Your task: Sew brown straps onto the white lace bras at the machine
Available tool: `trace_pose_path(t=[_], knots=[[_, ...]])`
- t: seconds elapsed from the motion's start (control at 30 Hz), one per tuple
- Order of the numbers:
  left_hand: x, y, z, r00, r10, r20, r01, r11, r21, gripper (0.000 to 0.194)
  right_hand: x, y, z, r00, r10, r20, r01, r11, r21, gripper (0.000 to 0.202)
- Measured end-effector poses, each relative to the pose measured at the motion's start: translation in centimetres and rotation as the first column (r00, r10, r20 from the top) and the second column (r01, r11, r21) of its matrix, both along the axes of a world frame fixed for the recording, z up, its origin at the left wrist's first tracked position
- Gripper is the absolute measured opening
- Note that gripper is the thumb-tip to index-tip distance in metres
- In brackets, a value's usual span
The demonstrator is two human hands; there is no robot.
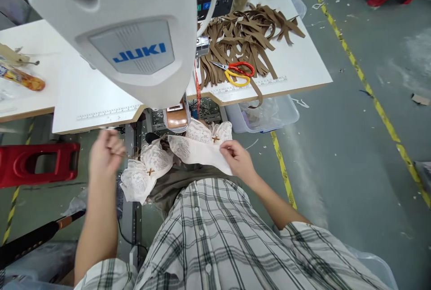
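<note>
White lace bras [156,157] with small brown bows lie over my lap, under the head of the sewing machine [134,43]. My right hand [237,159] is closed, its thumb and fingers pinching the edge of a smooth white bra band [207,154]. Raised to the left, apart from the bras, my left hand [107,153] is closed and slightly blurred near the table's front edge. A small pale bit shows at its fingertips, too small to name. The machine's needle area is hidden behind its head.
Brown fabric strips [242,41] are heaped on the white table [310,72], with red-and-yellow-handled scissors [235,73] on them. A clear plastic bin [269,112] stands below. A red stool [40,164] is at left, an orange-labelled bottle [22,76] on the left tabletop.
</note>
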State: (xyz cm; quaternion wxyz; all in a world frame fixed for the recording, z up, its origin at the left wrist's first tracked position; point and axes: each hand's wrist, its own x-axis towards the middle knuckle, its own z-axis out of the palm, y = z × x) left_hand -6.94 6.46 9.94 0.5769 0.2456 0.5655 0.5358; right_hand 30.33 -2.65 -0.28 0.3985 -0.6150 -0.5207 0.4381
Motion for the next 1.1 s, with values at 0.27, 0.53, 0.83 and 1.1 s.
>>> trace_pose_path(t=[0.27, 0.53, 0.83, 1.1], knots=[[14.4, -5.3, -1.8, 0.557, -0.711, -0.429, 0.734, 0.664, -0.147, 0.024, -3.2, 2.2, 4.9, 0.895, 0.425, -0.136, -0.436, 0.898, -0.061, 0.034], [14.3, -4.5, -2.0, 0.306, -0.644, -0.701, 0.831, 0.540, -0.133, 0.029, -1.5, 3.9, 5.6, 0.843, 0.537, 0.032, -0.536, 0.843, -0.040, 0.015], [15.4, -9.7, -8.1, 0.656, -0.755, 0.025, 0.755, 0.656, -0.009, 0.069, -6.7, 2.8, 3.3, 0.956, 0.028, -0.290, -0.035, 0.999, -0.021, 0.015], [17.8, -9.3, -6.6, 0.998, -0.068, 0.012, 0.069, 0.985, -0.159, 0.042, -10.9, 1.8, 2.4, 0.979, 0.127, -0.157, -0.093, 0.974, 0.208, 0.018]])
